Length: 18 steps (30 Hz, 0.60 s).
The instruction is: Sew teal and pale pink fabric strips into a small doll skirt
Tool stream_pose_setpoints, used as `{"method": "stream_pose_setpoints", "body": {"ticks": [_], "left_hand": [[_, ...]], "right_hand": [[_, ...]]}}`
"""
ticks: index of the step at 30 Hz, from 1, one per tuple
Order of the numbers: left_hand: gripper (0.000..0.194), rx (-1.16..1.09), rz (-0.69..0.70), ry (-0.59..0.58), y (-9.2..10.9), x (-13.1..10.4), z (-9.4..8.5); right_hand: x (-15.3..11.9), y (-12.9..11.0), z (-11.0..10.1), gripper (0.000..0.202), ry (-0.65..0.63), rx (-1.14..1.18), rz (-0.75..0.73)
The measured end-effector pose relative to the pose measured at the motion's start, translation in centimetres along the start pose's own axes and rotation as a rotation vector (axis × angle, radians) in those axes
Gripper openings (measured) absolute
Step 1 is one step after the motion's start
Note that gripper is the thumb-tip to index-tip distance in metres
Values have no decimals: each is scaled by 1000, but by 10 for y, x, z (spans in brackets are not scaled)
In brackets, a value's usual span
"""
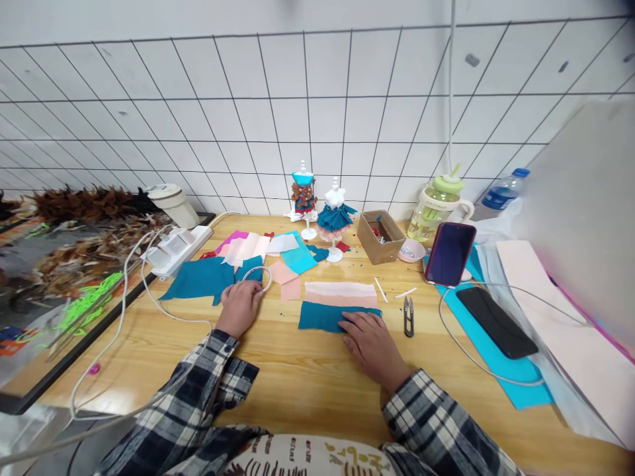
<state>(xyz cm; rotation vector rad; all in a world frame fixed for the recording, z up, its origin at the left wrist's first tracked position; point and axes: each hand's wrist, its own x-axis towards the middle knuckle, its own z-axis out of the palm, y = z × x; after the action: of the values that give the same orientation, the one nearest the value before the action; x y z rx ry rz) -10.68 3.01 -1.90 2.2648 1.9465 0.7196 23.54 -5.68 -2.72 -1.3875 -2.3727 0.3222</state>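
My left hand [241,308] is closed on the near edge of a thin white ring [268,280], perhaps a tape roll, beside teal fabric pieces [198,279]. With fingers stretched out, my right hand [373,345] lies flat on the right end of a teal fabric strip [320,317]. Just beyond that strip lie a white strip [341,289] and a pink strip [342,299], one partly over the other. Thread snips [409,317] rest to the right of my right hand. Two small white dress forms stand at the back, one in a teal ruffled skirt [335,221], the other in a brown-and-teal outfit [303,193].
Fabric scraps [297,254] lie mid-table. Behind them are a cardboard box [381,238] and a pink dish [411,250]. A propped phone [450,254], a flat black phone [496,322] and a drink jug [439,205] stand right. A power strip [181,250] and cables lie left.
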Motion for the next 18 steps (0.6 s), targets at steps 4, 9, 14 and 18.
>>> {"method": "stream_pose_setpoints", "body": {"ticks": [4,9,14,18], "left_hand": [[23,-82,-22,68,13,-14,0],[14,-374,111,123,60,-45,-1],[9,-611,237,89,115,-60,15],[14,-619,333,73,134,-61,29]], "right_hand": [[-4,-1,-1,29,68,5,38],[-6,-16,-5,39,221,83,42],[10,-44,-8,47,328,305,-13],[22,-56,-4,38,470,462,55]]}}
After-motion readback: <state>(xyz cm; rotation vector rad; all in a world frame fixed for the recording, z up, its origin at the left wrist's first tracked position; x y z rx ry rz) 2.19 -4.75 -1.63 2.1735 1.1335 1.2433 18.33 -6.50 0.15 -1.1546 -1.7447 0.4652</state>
